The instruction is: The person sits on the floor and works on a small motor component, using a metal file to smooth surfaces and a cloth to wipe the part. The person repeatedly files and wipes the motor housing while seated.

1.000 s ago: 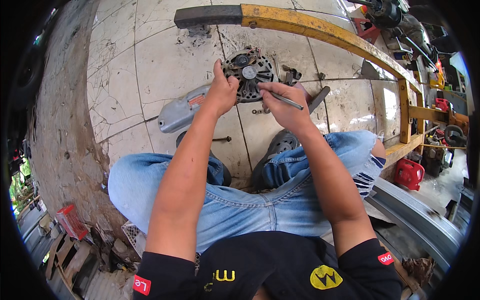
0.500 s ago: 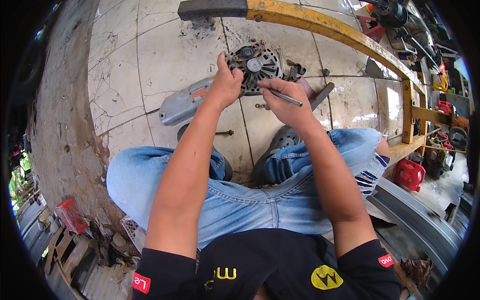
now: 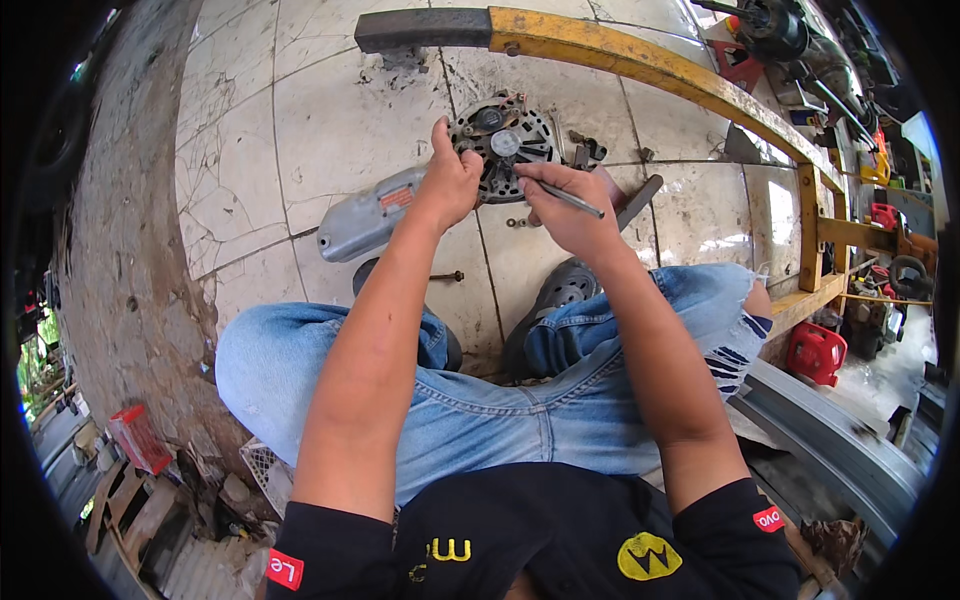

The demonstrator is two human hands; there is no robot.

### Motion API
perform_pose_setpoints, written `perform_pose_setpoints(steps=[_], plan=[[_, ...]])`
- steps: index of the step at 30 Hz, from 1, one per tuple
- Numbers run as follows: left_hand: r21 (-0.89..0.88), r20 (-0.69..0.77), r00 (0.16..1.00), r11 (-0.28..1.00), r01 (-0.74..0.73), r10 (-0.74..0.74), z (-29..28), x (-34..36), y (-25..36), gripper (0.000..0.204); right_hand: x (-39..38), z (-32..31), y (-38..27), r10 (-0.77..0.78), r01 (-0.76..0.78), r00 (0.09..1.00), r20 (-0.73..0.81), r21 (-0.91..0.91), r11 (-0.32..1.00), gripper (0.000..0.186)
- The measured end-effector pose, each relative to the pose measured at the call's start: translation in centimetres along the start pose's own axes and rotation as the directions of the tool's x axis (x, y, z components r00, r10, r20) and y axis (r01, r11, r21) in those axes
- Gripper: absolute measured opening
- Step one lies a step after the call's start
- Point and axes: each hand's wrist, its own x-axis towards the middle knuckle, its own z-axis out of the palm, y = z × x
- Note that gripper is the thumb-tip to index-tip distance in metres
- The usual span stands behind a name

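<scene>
- Nearest the camera, two knees in blue jeans [image 3: 475, 425] spread wide to either side, which seems to leave both arms a straight reach to the work between them.
- Just beyond the shoes, with twelve o'clock pointing away from the person, a bolt [image 3: 447, 276] lies at seven o'clock from the round slotted metal part [image 3: 505, 144], and small nuts [image 3: 516, 223] at six, probably kept within reach.
- The left hand [image 3: 450, 178] holds that part's rim at eight o'clock, thumb bent over its face and one finger stretched along the outside, likely to steady it; the other fingers are hidden.
- The right hand [image 3: 570, 200] pinches a slim metal rod [image 3: 582, 203] like a pen, its near end slanting towards four o'clock, apparently for fine control; its far tip is hard to make out.
- A grey metal housing [image 3: 362, 222] lies at eight o'clock, small dark pieces [image 3: 590, 152] at three.
- Under everything, pale floor tiles [image 3: 330, 110] show cracks and dark stains; rough bare ground [image 3: 130, 250] borders them at nine.
- Farther off, a yellow steel frame [image 3: 625, 57] curves from eleven to four, with a red container [image 3: 815, 352] beyond at four and dark machinery [image 3: 770, 30] at two.
</scene>
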Motion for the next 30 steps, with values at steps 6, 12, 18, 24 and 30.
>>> perform_pose_setpoints(steps=[6, 12, 18, 24, 30], plan=[[0.014, 0.005, 1.000, 1.000, 0.013, -0.013, 0.0, 0.2, -0.4, 0.071, 0.3, -1.8, 1.3, -0.089, 0.082, 0.994, -0.059, -0.111, 0.990, 0.020], [0.045, 0.005, 0.999, 0.998, 0.035, -0.035, 0.0, 0.2, -0.4, 0.070, -0.6, -1.7, -0.3, 0.208, -0.186, 0.977, -0.056, 0.262, 0.947, 0.024], [0.022, 0.038, 0.994, 0.994, 0.106, -0.107, -0.2, -0.4, 0.9, 0.070, -1.6, -1.8, 0.2, -0.247, 0.212, 0.957, -0.152, -0.215, 0.953, 0.023], [0.021, 0.000, 1.000, 1.000, 0.012, -0.012, 0.1, 0.4, -0.5, 0.070, -0.7, 0.1, 0.2, -0.358, 0.349, 0.933, -0.030, -0.164, 0.923, 0.022], [-0.007, 0.022, 0.998, 0.998, 0.056, -0.056, -0.2, -0.1, 0.2, 0.071, -0.3, -1.6, 0.4, -0.018, 0.014, 0.990, -0.140, -0.032, 0.999, 0.017]])
